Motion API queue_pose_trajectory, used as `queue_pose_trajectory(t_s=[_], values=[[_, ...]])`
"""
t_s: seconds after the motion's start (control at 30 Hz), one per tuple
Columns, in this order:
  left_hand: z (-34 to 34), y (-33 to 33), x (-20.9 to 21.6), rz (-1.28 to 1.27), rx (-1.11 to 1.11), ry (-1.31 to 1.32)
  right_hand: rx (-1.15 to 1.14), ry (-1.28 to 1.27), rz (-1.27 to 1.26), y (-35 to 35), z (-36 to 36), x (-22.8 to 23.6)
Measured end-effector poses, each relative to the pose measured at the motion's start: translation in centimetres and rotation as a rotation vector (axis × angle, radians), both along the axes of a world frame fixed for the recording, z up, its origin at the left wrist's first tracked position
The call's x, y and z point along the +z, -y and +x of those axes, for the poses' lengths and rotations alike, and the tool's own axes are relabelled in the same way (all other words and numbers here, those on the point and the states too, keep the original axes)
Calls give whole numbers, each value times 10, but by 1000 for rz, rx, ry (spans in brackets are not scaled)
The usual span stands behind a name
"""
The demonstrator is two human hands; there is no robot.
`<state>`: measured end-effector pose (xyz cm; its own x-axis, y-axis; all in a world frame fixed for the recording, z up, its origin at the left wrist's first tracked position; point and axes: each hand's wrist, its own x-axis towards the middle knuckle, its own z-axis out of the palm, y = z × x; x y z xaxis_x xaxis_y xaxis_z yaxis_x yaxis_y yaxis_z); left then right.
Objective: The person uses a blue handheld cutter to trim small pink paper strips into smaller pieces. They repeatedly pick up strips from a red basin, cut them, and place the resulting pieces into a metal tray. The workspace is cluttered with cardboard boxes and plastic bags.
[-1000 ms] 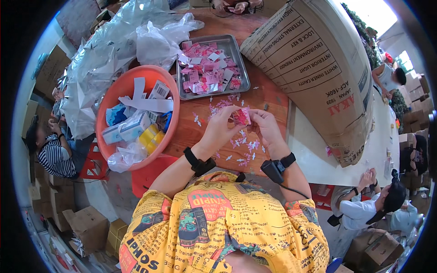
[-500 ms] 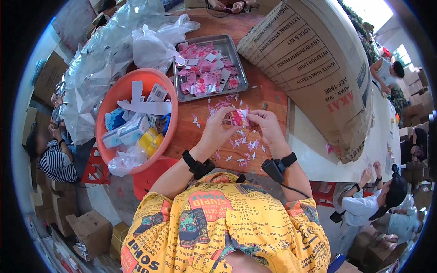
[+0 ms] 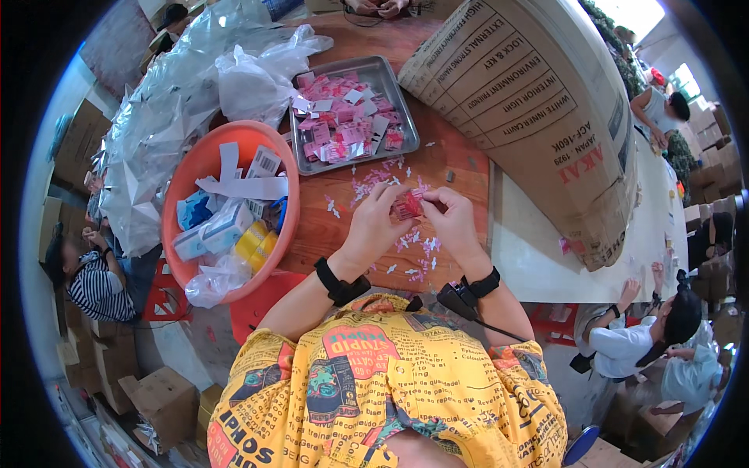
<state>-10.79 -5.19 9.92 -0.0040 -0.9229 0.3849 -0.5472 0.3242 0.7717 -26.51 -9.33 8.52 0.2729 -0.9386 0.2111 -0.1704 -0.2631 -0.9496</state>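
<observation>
Above the wooden table (image 3: 320, 222) my left hand (image 3: 376, 221) is closed with thumb and fingers on a small pink printed card (image 3: 408, 206). My right hand (image 3: 454, 225) pinches the card's right edge, so both hands hold it between them. The fingers cover part of the card. Tiny pink and white paper cut-outs (image 3: 428, 246) lie scattered on the wood beneath and around my hands. Beyond them a metal tray (image 3: 414, 139) holds a heap of similar pink cards (image 3: 343, 117), some showing white sides.
To the left stands an orange basin (image 3: 173, 253) with yellow tape rolls, white paper strips and plastic packs. Clear plastic bags (image 3: 257, 82) lie behind it. A large cardboard box (image 3: 538, 117) takes up the right side. Co-workers sit at both sides; another person's hands (image 3: 378, 7) show at the far edge.
The white part of the card at my right fingers has gone out of sight, and the card now shows mostly pink. Both hands stay on it. The view has shifted slightly.
</observation>
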Motion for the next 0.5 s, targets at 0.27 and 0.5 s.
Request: queue_pose_trajectory(t_s=[0.27,0.5], values=[[1,20,-25,238,-152,-434,38,-13,7,-5,-7,-2],[-9,21,-40,427,-244,-686,24,94,323,-14,-21,-15]])
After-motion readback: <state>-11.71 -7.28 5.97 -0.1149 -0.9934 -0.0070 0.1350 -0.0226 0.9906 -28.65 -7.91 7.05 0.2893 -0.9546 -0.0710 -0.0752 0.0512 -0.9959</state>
